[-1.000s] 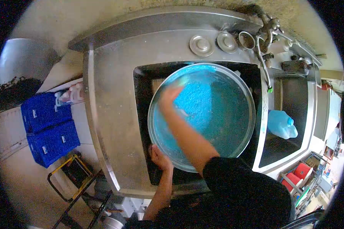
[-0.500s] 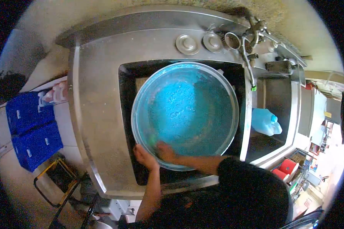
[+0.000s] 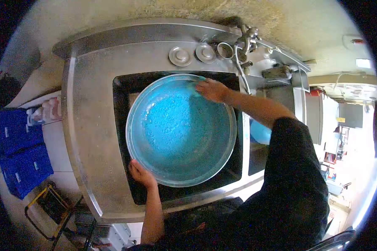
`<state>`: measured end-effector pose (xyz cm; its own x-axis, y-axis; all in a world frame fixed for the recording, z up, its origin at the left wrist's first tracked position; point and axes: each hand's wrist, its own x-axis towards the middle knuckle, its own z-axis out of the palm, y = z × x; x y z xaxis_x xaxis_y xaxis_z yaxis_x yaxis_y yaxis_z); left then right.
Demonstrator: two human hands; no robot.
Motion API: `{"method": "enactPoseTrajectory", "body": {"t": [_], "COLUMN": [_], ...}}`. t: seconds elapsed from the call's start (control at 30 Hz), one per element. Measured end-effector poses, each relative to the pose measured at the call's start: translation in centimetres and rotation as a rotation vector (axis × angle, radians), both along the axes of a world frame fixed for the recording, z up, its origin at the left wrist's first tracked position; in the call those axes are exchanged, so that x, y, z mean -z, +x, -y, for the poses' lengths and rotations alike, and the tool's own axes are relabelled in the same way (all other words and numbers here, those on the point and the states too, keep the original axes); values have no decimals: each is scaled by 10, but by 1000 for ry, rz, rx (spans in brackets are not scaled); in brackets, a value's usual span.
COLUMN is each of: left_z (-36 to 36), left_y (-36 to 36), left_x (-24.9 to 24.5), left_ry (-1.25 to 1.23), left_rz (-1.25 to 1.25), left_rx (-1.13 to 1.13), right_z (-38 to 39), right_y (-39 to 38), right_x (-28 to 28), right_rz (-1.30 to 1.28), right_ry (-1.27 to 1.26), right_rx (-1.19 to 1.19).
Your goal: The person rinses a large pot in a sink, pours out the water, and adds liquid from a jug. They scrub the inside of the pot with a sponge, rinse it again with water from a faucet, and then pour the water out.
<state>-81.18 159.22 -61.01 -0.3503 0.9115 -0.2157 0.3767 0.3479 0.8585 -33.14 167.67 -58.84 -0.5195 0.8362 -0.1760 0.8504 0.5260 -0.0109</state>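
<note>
A large round metal basin point(image 3: 228, 157) sits in the sink, with blue, foamy liquid point(image 3: 171, 121) inside it. My left hand point(image 3: 142, 173) grips the basin's rim at the near left, its fingers curled round the edge. At the far rim, my right hand point(image 3: 213, 90) presses against the inner wall with its fingers closed on what looks like a green scouring pad. The pad is mostly hidden under the fingers and blurred, so its shape is hard to see.
A steel counter point(image 3: 90, 138) surrounds the sink. Behind the basin are two metal lids point(image 3: 180, 56), a round strainer point(image 3: 225, 50) and a faucet point(image 3: 249, 37). A light-blue jug point(image 3: 259, 133) lies in the right-hand sink. Blue crates point(image 3: 23, 150) stand at left.
My right hand has swept from the near-left inside of the basin to its far rim. My left hand stays on the near-left rim. The view has shifted slightly.
</note>
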Motion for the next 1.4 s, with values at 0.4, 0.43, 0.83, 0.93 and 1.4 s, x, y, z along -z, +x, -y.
{"method": "enactPoseTrajectory", "body": {"t": [0.4,0.43,0.83,0.93,1.4], "left_z": [-5,-5,-71,-79,-103], "left_y": [1,-8,242,346,470], "left_x": [15,28,-263,-308,-271], "left_ry": [134,106,654,718,587], "left_rz": [-83,-144,2,-200,-817], "left_rx": [67,128,1001,1309,1337], "right_z": [249,252,308,309,260], "right_y": [-336,-343,54,173,239], "right_x": [22,66,-90,-173,-194], "right_rz": [-235,-380,-2589,-2654,-1819], "right_ry": [-529,-347,-146,103,184], "right_rx": [443,414,1136,1175,1356]}}
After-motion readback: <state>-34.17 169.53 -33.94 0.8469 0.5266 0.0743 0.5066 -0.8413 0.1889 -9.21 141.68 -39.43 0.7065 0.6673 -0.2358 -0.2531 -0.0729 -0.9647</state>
